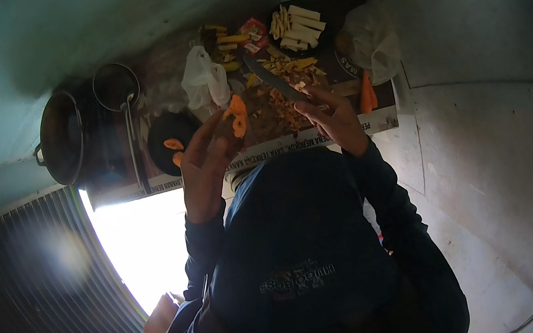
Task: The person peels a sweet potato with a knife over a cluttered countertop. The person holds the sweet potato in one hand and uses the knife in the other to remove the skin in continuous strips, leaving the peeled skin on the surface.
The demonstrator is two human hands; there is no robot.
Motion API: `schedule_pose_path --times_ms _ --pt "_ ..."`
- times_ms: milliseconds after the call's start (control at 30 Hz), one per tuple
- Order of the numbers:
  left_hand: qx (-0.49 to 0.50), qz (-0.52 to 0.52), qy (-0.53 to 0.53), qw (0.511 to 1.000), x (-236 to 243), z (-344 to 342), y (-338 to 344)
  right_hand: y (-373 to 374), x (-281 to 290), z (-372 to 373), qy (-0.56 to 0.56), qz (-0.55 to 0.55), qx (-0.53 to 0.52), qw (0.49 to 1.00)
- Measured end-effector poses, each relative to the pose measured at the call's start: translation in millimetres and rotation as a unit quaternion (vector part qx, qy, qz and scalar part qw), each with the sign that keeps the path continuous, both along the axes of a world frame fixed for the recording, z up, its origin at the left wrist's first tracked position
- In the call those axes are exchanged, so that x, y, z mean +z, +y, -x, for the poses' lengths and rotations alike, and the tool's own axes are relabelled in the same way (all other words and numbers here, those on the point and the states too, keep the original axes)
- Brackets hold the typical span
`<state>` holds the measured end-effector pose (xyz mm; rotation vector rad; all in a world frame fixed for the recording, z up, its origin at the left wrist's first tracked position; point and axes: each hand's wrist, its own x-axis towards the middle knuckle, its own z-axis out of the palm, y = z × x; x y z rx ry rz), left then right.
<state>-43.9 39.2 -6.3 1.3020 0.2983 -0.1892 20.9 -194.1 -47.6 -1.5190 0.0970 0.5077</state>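
My left hand (206, 162) is raised over the near edge of the table, its fingers closed around orange carrot slices (240, 126) that show at the fingertips. In my right hand (336, 119) is a knife (271, 78), its dark blade pointing up and left over the scraps. Orange and yellow peelings (286, 112) are scattered on the table between and beyond my hands. By my left hand sits a dark plate (165, 128) with a few orange slices (172, 143) on it. To the right of my right hand lies a whole carrot (367, 94).
Pale cut sticks (306, 22) fill a dark dish at the back. A white plastic bag (204, 78), a red packet (253, 33) and yellow pieces (230, 40) lie nearby. A wok (63, 140) and long-handled strainer (115, 86) stand left; a clear bag (373, 43) sits right, near the wall.
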Motion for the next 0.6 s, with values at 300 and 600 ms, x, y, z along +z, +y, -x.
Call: schedule_pose_path --times_ms 300,600 --pt "0.000 0.093 -0.026 0.995 -8 -14 -5 -5 6 3 -0.032 0.088 0.030 0.995" --pt "0.026 0.124 -0.019 0.992 -9 -8 -17 -10 11 7 -0.067 0.041 0.012 0.997"
